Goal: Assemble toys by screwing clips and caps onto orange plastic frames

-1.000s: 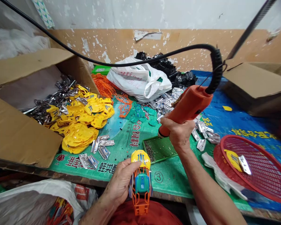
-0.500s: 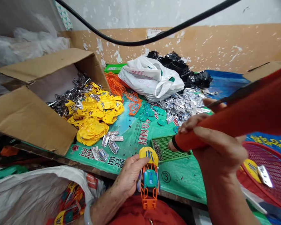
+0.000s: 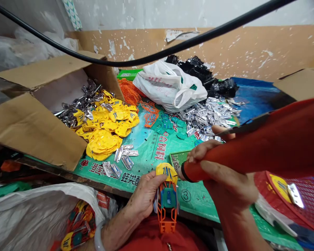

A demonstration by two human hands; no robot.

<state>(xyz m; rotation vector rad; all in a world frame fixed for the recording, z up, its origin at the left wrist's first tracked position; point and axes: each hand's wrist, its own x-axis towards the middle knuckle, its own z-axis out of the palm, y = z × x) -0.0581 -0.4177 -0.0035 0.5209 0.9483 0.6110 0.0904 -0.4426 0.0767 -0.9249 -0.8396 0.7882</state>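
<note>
My left hand (image 3: 148, 193) pinches a toy-like assembly by its yellow top piece (image 3: 166, 171), with a green-blue piece (image 3: 169, 198) in the middle and an orange frame (image 3: 167, 225) hanging below. Silver pieces line its sides. My right hand (image 3: 222, 167) is wrapped round a thick red cylindrical tool (image 3: 267, 139) that slants down to the left. The tool's black-banded end is close to the right side of the yellow piece; whether they touch is hard to tell. Behind that end, a green tray (image 3: 184, 155) of tiny metal bits is partly covered by the hand.
Yellow pieces (image 3: 104, 144) and dark metal parts spill from a cardboard box (image 3: 34, 129) at left. A white bag (image 3: 170, 85), silver parts (image 3: 211, 116) and black parts (image 3: 199, 71) lie behind. A cable (image 3: 136, 62) crosses above. A red basket (image 3: 308, 195) stands right, an open sack (image 3: 42, 216) lower left.
My right hand and the red tool have moved left and slightly down, from over the green tray to beside the yellow piece. The cable hangs lower in view. My left hand has barely moved.
</note>
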